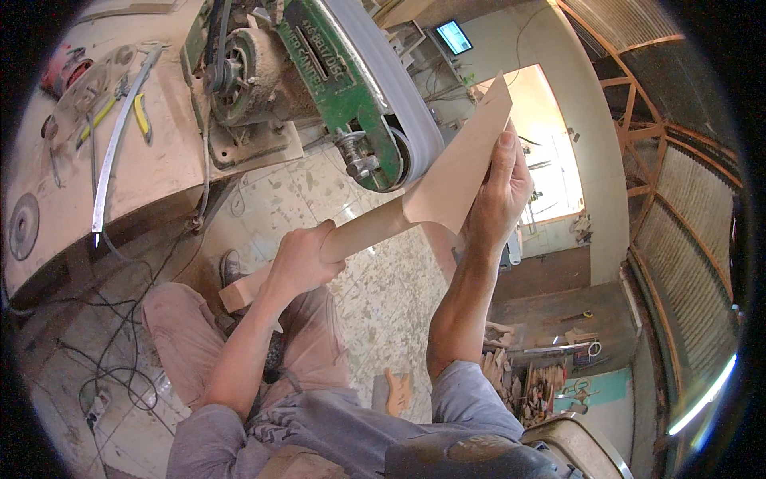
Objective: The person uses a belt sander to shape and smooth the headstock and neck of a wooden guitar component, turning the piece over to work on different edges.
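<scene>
A long, pale wooden piece (pixel 459 172) slants across the view, with a round shaft, a broad flat end at the upper right and a squared end at the lower left. My left hand (pixel 302 259) is wrapped round its shaft. At the broad end, my right hand (pixel 504 184) grips the far edge, thumb on the face. The upper edge of the wood meets or nearly meets the rounded end of the grey sanding belt (pixel 419 132); actual contact I cannot tell. That belt runs on a green belt sander (pixel 335 88) above my hands.
On the dusty workbench (pixel 171 160) at left lie yellow-handled pliers (pixel 142 120), a metal strip (pixel 124 140) and a dark disc (pixel 25 226). Black cables (pixel 120 343) coil on the floor. A cut wooden shape (pixel 396 391) lies near my legs. Wood offcuts (pixel 546 387) are piled at lower right.
</scene>
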`<move>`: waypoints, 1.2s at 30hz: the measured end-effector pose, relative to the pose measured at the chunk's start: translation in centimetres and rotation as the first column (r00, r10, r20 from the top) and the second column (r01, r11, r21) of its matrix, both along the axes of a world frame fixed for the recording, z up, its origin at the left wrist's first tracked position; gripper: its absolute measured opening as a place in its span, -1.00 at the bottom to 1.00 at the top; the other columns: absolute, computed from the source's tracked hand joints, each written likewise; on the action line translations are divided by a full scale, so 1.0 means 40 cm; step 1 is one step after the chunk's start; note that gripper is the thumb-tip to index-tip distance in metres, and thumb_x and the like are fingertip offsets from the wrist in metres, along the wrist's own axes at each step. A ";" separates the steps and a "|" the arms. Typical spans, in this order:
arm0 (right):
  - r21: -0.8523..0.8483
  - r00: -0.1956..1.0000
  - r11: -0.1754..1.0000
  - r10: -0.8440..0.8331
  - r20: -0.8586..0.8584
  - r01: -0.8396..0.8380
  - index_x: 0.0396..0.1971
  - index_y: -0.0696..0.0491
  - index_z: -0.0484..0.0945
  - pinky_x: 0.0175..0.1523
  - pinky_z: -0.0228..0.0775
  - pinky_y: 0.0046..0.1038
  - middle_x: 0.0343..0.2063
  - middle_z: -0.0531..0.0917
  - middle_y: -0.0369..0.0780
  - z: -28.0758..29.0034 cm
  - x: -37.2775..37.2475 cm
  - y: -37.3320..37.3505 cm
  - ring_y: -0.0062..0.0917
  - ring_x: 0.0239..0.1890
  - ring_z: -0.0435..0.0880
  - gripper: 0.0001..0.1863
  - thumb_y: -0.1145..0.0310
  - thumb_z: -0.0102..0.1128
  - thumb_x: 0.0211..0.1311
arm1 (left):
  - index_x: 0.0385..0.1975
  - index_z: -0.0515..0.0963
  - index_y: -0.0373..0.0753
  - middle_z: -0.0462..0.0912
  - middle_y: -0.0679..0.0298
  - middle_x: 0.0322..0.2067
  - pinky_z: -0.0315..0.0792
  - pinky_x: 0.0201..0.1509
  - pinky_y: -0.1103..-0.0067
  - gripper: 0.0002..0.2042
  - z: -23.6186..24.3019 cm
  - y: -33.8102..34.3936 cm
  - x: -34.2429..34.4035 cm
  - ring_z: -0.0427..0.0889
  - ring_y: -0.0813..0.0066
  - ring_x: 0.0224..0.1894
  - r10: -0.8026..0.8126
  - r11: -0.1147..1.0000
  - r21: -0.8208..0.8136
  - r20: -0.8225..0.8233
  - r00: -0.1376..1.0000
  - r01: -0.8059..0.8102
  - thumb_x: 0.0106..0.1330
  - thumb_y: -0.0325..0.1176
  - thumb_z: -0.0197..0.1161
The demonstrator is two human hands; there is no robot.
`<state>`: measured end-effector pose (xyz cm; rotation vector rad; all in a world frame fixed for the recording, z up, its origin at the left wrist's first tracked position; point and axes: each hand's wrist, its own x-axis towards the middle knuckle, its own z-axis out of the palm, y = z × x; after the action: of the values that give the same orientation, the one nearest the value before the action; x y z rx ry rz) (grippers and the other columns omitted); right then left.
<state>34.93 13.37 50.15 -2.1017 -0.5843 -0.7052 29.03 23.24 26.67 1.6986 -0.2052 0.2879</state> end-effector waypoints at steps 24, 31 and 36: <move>-0.187 0.998 0.981 -0.040 0.048 0.048 0.21 0.25 0.45 -0.06 0.37 -0.61 -0.12 0.64 -0.25 -0.149 -0.075 -0.080 -0.68 -0.14 0.53 -0.53 0.20 -0.14 0.57 | -0.36 0.52 -0.30 0.63 -0.07 -0.48 0.50 -0.27 0.19 -0.68 -0.161 -0.042 -0.022 0.64 -0.13 -0.32 0.011 0.998 0.056 -0.034 0.999 -0.009 -0.14 -0.35 0.39; -0.246 0.992 0.965 -0.068 0.102 0.091 0.18 0.24 0.47 -0.12 0.38 -0.61 -0.22 0.66 -0.24 -0.163 -0.069 -0.105 -0.68 -0.22 0.54 -0.53 0.17 -0.13 0.56 | -0.38 0.51 -0.29 0.63 -0.04 -0.50 0.51 -0.29 0.20 -0.73 -0.172 -0.046 -0.022 0.64 -0.10 -0.35 0.031 0.996 0.077 0.027 0.999 -0.033 -0.09 -0.36 0.36; -0.181 0.987 0.979 -0.069 0.143 0.095 0.12 0.22 0.54 -0.24 0.40 -0.60 -0.36 0.66 -0.24 -0.071 -0.008 -0.062 -0.66 -0.34 0.55 -0.50 0.10 -0.12 0.55 | -0.38 0.51 -0.30 0.63 -0.05 -0.51 0.52 -0.29 0.21 -0.74 -0.076 -0.027 0.000 0.64 -0.11 -0.36 0.045 0.999 0.027 0.032 0.998 -0.046 -0.07 -0.37 0.34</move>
<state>34.60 10.90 47.30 -2.2749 -0.6637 -0.8752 29.03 22.15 23.62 1.7288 -0.1949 0.3468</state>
